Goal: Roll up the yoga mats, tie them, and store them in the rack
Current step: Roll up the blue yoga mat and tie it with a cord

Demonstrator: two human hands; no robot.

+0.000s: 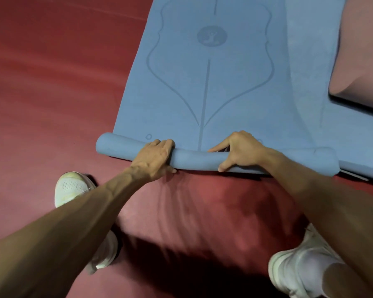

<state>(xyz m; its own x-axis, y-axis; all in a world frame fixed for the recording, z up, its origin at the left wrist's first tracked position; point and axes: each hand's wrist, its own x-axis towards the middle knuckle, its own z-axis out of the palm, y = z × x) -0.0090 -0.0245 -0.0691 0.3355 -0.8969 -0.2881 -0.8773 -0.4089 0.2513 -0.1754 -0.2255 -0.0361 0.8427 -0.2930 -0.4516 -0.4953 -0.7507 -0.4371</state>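
A blue yoga mat (213, 82) with printed alignment lines lies flat on the dark red floor and stretches away from me. Its near end is curled into a thin roll (194, 159) lying across the view. My left hand (155, 157) wraps over the roll left of centre, fingers on top and thumb on the near side. My right hand (239, 150) grips the roll right of centre, with the forefinger pointing left along the crease. A second blue mat (349, 134) lies under or beside the first on the right. No strap or rack is in view.
A pink mat (362, 61) with a dark underside overlaps the blue one at the upper right. My two white shoes (73, 188) (299, 269) stand on the red floor (52, 82) just behind the roll.
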